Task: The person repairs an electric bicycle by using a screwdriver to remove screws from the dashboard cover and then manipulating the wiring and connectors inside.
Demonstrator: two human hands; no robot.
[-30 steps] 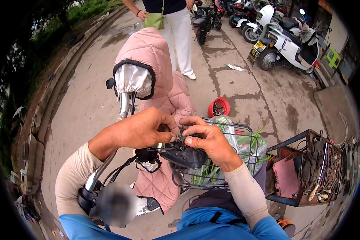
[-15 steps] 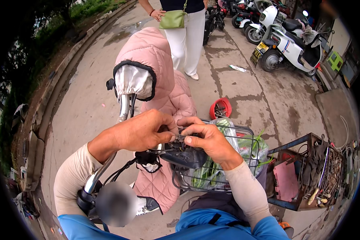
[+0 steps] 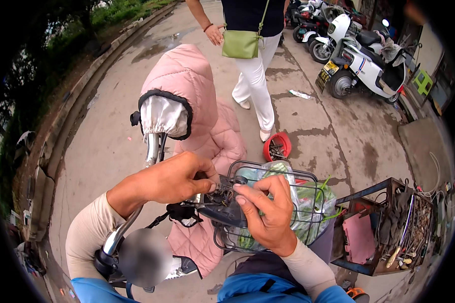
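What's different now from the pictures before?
The right hand moved rightward and down, away from the left hand; I can't tell whether its grip let anything go. The bystander with the green handbag stepped closer and rightward. The left hand stays at the wired black part; the nearest white scooter and red container stayed put.

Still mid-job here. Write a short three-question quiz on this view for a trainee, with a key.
1. Multiple choice: what colour is the round container on the ground beyond the wire basket?
A) blue
B) green
C) red

2. True or false: the left hand is inside the pink quilted cover.

3. Short answer: which of the person's two hands is nearer the wire basket?

Key:
1. C
2. False; it is out in the open, at the black mechanism.
3. The right hand.
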